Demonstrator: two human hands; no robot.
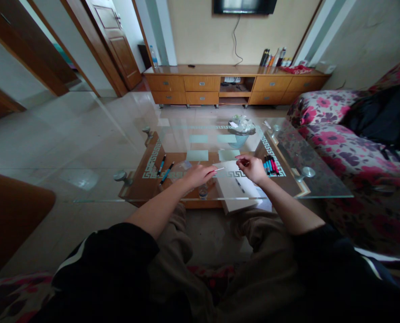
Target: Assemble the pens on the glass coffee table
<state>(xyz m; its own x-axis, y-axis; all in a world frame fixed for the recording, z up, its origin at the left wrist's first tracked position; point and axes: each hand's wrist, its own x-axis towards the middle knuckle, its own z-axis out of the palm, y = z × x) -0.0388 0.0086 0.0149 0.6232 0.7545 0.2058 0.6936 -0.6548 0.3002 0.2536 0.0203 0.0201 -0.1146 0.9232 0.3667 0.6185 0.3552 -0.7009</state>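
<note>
Two pens [166, 174] lie left on glass table [327, 186]. Left hand [202, 175], nearer one, pinches thin stick [220, 169] by one end. Stick sits above table, between hands; long axis roughly sideways, free end points right, slightly away from body, toward right hand [252, 168]. Right hand apart from tip, fingers curled, narrow; cannot tell if holding anything. Row of pens [271, 166] just right.

Your left hand [202, 175] hides one end of a thin stick [220, 169] mid-frame, too small to identify. You cannot tell whether your right hand [252, 168] pinches anything. The top edge cuts off the television [245, 6], the right edge the sofa [326, 102]; the bottles [281, 56] at upper right are too small to read.
</note>
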